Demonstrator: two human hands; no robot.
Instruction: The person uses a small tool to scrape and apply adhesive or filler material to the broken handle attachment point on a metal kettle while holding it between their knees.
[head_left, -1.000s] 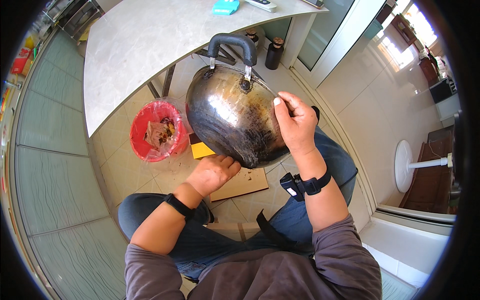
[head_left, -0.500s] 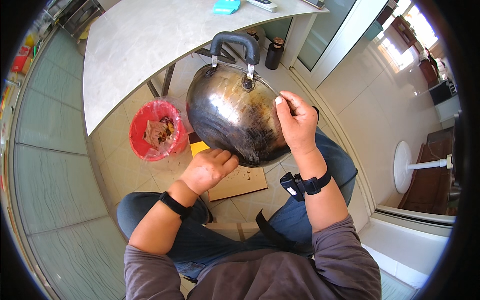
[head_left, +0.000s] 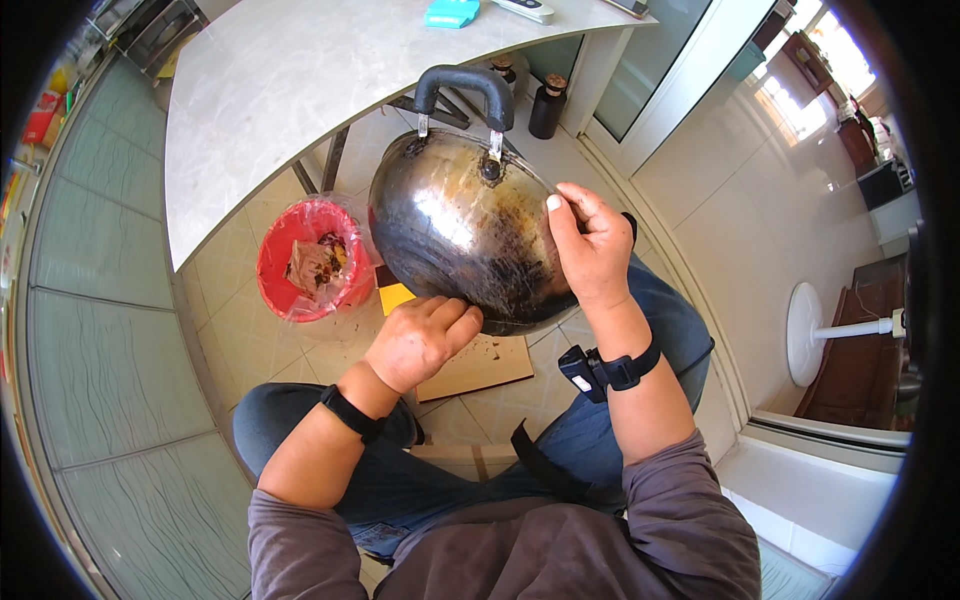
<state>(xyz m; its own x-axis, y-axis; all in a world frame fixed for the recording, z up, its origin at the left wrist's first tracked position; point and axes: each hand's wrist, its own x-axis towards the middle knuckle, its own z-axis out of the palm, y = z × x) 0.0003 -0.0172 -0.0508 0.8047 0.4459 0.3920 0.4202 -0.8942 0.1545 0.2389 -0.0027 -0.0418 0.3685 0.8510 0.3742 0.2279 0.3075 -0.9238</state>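
A person seated in blue jeans (head_left: 320,425) has a round, soot-darkened steel wok (head_left: 470,225) up in front of the knees, its scorched outer side turned to the camera and its thick, black, loop-shaped handle (head_left: 462,78) pointing to 12 o'clock. The right hand (head_left: 592,255) is closed on the rim at about 3 o'clock, thumb flat against the outer metal and index finger bent along the edge, the other fingers partly out of sight. From that hand, the wok's middle lies between 9 and 10 o'clock.

The left hand (head_left: 420,340), knuckles up and fingers curled, meets the wok's lower edge near 7 o'clock; its fingertips are hidden, so whether it has hold of the metal or something else cannot be told. From there the wok's middle lies toward 1 o'clock. The outline appears longest from between 10 and 11 o'clock to between 4 and 5, and the right hand is the nearer one to the handle.

A red, round bin (head_left: 270,265) lined with clear plastic stands at between 8 and 9 o'clock from the wok. A flat, yellow piece (head_left: 394,298) shows at 11 o'clock from the left hand, and a tan, flat board (head_left: 475,372) with crumb-like debris lies at 4 o'clock.
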